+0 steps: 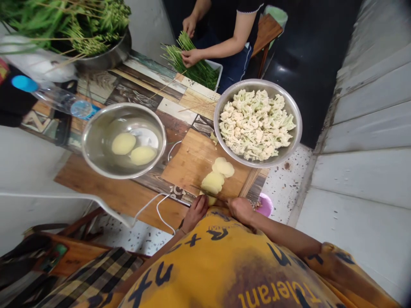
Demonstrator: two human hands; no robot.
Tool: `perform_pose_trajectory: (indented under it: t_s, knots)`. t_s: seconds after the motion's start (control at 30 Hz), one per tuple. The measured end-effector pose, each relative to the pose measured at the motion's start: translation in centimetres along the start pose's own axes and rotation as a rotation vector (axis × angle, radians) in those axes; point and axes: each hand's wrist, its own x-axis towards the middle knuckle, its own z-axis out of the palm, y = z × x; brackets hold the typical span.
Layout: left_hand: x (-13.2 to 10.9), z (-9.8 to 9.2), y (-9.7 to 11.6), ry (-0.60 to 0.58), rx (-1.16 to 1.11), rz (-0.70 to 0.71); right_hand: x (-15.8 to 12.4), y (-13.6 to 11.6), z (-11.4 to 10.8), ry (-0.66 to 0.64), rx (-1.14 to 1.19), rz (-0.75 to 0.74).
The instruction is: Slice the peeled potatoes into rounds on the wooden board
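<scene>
My right hand (241,209) is closed round the handle of a knife (218,197), and the blade lies at a piece of peeled potato (211,200). On the left of that piece are the bent fingers of my left hand (195,211), gripping it near the board's front edge. Just beyond the blade, thin potato slices (212,183) overlap in a row on the wooden cutting board (182,160). My shirt partly covers the near edge, and much of the knife is hidden. Two whole peeled potatoes (123,143) lie in a steel bowl (88,147) to the left.
A steel basin (297,124) of cauliflower florets (257,122) stands at the right. Beyond the table (175,109), a person (234,42) handles green stalks (195,70). Skewered greens (93,25) and a plastic bottle (58,96) are at the left; a white cable (96,199) runs below.
</scene>
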Motion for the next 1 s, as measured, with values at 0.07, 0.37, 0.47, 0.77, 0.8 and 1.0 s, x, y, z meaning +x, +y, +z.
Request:
perform_pose_trajectory:
  t_s: [0.07,0.37,0.47,0.77,0.8,1.0]
  knots:
    - [0.0,-0.2,0.0,-0.012,0.001,0.012,-0.8,0.3,-0.2,0.046,0.017,-0.021]
    - [0.2,-0.4,0.2,0.023,-0.058,-0.003,-4.9,0.7,-0.5,0.078,0.012,-0.11]
    - [0.3,-0.7,0.3,0.005,-0.062,-0.021,-4.8,0.6,-0.4,0.082,-0.01,-0.109]
    - [0.2,-0.7,0.4,0.005,-0.072,-0.036,-4.4,0.7,-0.3,0.05,-0.015,-0.129]
    - [0.1,-0.6,0.3,0.003,-0.075,-0.031,-4.4,0.7,-0.3,0.046,-0.016,-0.131]
    - [-0.6,0.5,0.0,0.028,-0.03,-0.02,-3.8,0.4,-0.5,0.008,-0.033,-0.082]
